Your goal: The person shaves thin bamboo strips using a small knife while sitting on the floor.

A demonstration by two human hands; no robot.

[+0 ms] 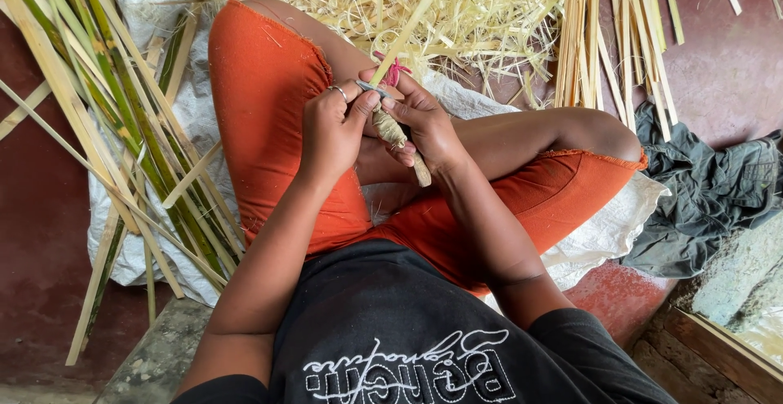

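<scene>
At the bottom of the frame a black shirt with white lettering filled the near view, and both bare forearms ran up from it to meet at the centre. The person sat with legs folded in orange shorts, on a white sack spread over the dark red floor.

Just above centre, the right hand was clamped on a knife, its handle wrapped in pale cloth and slanting down to the lower right out of the fist. The short grey blade showed at the top of the grip. The left hand, with 1 ring on a finger, was closed too, its thumb pressed against the blade's back and its fingers curled on a strip of pale bamboo. That strip rose from between the 2 hands toward the upper centre of the frame, touching the blade. A scrap of pink showed just above the right hand; I could not tell what it was.

Along the left side lay long green and yellow bamboo slats, fanned across sack and floor. At the right, a grey-green cloth lay crumpled on the floor. Farther off, at the top centre, a heap of thin pale shavings lay beyond the knees, and at the upper right a bundle of straight split sticks lay side by side.
</scene>
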